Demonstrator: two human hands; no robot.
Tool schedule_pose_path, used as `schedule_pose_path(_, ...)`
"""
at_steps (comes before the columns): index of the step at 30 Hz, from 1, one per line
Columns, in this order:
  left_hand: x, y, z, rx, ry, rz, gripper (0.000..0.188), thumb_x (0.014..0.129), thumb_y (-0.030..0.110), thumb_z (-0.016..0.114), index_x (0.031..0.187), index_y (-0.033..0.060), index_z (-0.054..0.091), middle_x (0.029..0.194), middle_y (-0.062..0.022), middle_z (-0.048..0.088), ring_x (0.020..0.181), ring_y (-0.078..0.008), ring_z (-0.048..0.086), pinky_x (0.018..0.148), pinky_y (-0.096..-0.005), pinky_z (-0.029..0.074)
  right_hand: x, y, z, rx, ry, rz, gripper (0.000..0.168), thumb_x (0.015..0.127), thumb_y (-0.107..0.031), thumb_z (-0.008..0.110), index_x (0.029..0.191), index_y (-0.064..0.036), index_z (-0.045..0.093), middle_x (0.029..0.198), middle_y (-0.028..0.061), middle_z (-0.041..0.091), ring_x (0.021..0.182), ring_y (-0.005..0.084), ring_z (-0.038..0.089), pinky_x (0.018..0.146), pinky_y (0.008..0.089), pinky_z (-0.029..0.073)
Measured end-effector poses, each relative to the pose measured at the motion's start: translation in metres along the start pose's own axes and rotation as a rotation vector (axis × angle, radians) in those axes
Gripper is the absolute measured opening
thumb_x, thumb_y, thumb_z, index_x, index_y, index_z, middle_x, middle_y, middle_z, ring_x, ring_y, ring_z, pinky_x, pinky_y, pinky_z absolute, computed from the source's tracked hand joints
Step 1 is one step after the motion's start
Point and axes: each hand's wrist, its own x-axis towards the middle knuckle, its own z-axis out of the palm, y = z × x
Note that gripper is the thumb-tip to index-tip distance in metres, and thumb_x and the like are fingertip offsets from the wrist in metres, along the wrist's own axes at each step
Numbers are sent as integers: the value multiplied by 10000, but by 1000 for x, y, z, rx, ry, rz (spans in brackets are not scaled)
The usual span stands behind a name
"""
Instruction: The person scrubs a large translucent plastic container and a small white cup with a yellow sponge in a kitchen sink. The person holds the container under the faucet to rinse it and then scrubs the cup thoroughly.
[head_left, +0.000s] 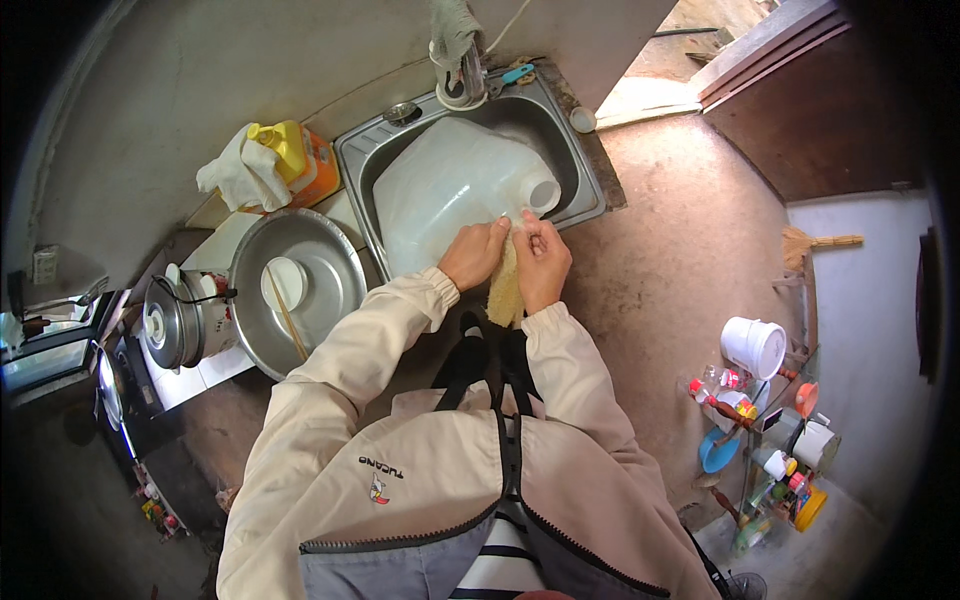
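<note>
Both of my hands meet at the front edge of a stainless steel sink. A yellowish, rough-textured cloth or loofah strip hangs between them, its upper end pinched by the fingertips of my left hand and my right hand. Just beyond the fingers, a large translucent plastic jug lies on its side in the basin, its round mouth turned towards the lower right. A white cap rests on the ledge at the sink's right. Behind the jug stands a white-rimmed clear container with a grey cloth on it.
Left of the sink are an orange jug with a yellow cap, a white cloth, and a large metal basin holding a white bowl and chopsticks. A blue-handled tool lies behind the sink. A white bucket stands at right.
</note>
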Motion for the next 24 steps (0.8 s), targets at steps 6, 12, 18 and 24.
schedule_pose_path(6,-1,-7,6,-27,44,3,571,1061,334,308,831,-87,617,828,-358,604,808,-549,566,767,-575,430,19,3,-9,-43,-35,49,111,893,-51,676,969,29,661,828,53,690,725,71,582,665,261,501)
schedule_pose_path(12,5,-7,3,-76,26,-27,603,1058,365,314,794,-91,606,797,-347,600,802,-547,564,769,-568,428,-1,-5,0,-87,-30,-49,174,893,-67,683,1044,18,681,784,69,672,700,85,576,662,261,499)
schedule_pose_path(18,1,-5,2,-51,28,-20,619,1062,381,300,794,-83,608,764,-333,599,777,-539,567,749,-553,439,9,-13,-4,-64,-53,-6,67,906,-17,663,881,13,608,852,38,654,709,46,510,632,223,442)
schedule_pose_path(24,-2,-6,5,-55,14,-48,638,1063,397,287,802,-78,624,750,-298,620,771,-505,588,758,-525,450,18,-9,-17,-223,-87,-22,159,893,-75,693,1018,23,680,781,23,680,678,70,580,641,257,491)
